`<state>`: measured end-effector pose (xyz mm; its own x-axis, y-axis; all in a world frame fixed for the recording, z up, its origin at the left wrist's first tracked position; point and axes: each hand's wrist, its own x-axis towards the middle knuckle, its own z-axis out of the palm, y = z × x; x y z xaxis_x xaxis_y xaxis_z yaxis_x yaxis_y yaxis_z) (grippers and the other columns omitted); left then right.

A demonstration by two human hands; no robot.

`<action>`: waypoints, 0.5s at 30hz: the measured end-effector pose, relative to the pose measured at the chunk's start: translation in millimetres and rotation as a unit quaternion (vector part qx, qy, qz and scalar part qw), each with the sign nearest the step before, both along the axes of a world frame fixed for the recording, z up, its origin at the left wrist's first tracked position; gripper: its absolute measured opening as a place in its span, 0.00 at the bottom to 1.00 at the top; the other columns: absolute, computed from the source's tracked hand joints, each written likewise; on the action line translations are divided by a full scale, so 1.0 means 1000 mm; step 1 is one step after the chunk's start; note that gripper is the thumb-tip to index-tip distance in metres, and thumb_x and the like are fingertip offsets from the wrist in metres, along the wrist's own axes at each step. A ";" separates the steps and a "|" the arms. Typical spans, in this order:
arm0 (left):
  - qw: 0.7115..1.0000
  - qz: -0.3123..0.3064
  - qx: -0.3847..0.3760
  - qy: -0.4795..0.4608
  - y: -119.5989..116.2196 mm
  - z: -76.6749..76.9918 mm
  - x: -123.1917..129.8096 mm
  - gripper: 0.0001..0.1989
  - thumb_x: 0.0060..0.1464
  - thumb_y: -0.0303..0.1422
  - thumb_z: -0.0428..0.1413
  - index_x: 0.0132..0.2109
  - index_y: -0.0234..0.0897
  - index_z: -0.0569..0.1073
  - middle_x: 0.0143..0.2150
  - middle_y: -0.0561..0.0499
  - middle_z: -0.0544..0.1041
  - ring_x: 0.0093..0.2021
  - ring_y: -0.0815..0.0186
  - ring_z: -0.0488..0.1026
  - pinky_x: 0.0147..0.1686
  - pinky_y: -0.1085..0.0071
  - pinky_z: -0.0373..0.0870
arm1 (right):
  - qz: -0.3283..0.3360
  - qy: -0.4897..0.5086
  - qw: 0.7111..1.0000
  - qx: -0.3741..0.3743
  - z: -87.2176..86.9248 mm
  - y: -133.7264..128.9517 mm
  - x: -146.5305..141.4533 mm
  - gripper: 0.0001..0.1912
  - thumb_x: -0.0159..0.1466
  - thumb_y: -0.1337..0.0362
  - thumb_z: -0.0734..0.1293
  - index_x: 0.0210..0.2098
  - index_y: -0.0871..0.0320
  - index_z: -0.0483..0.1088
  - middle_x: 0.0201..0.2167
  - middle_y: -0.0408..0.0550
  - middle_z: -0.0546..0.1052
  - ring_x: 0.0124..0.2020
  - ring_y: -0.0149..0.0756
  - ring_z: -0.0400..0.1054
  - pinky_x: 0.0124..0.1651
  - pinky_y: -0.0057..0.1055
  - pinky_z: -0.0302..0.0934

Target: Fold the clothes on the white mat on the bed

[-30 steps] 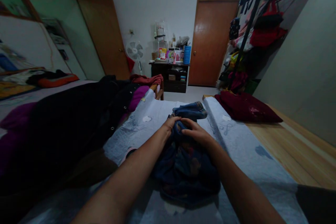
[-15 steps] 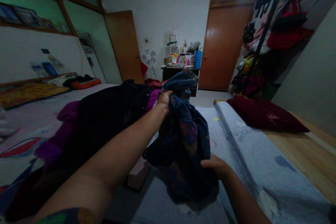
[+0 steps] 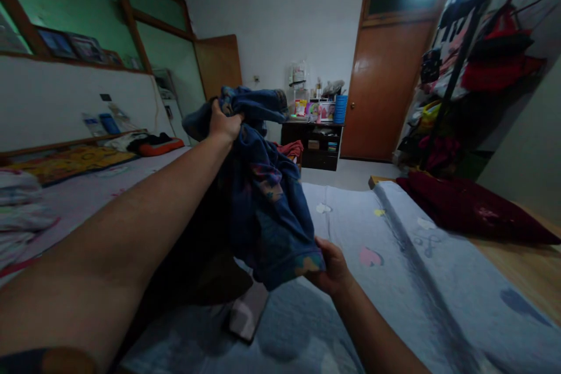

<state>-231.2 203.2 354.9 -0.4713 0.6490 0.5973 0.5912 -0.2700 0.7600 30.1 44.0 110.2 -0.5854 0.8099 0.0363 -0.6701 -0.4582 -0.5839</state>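
Note:
A blue denim garment (image 3: pixel 272 204) with a floral pattern hangs bunched above the bed. My left hand (image 3: pixel 225 123) is closed on its upper part, near a rolled denim section. Lower down at the right, my right hand (image 3: pixel 328 266) grips the garment's bottom edge, where a light flower patch shows. Beneath the cloth, a flat phone-like object (image 3: pixel 248 312) lies on the blue-grey bed sheet (image 3: pixel 363 310). Dark clothing behind my left forearm is mostly hidden.
A dark red cushion (image 3: pixel 473 204) lies on the right side. Across the room stands a dark cabinet (image 3: pixel 313 158) with items on top, beside a brown door (image 3: pixel 377 93). Bags and clothes hang at the right. An orange and black item (image 3: pixel 160 145) rests at the left.
My left hand has moved left and up with the garment, lifting it. My right hand has shifted left, still at the lower edge. The view has tilted, and more of the phone-like object shows.

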 end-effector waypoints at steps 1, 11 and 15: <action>0.998 0.030 -0.014 0.052 0.001 -0.001 -0.012 0.41 0.54 0.34 0.59 0.68 0.30 0.48 0.64 0.42 0.65 0.60 0.64 0.65 0.60 0.67 0.59 | 0.012 0.012 1.000 0.002 -0.001 0.001 -0.010 0.19 0.54 0.58 0.70 0.45 0.55 0.73 0.42 0.46 0.80 0.42 0.39 0.74 0.50 0.41 0.66; 0.846 0.176 -0.421 0.275 0.022 -0.087 -0.085 0.48 0.51 0.50 0.54 0.70 0.31 0.44 0.65 0.26 0.61 0.63 0.39 0.61 0.56 0.47 0.61 | -0.043 -0.122 0.985 0.113 -0.013 0.004 -0.059 0.33 0.55 0.56 0.72 0.59 0.56 0.64 0.55 0.51 0.73 0.54 0.45 0.68 0.56 0.42 0.59; 0.826 0.149 -0.438 0.323 0.034 -0.070 -0.087 0.58 0.44 0.52 0.59 0.71 0.34 0.37 0.63 0.28 0.64 0.60 0.39 0.65 0.55 0.48 0.63 | -0.069 -0.097 0.988 0.100 -0.021 0.012 -0.073 0.40 0.52 0.59 0.75 0.61 0.54 0.60 0.58 0.51 0.71 0.56 0.45 0.67 0.58 0.43 0.58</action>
<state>-318.0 237.1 285.1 -0.4554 0.8779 0.1483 0.8902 0.4471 0.0872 -43.1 56.3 89.3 -0.4816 0.8704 0.1022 -0.5853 -0.2327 -0.7767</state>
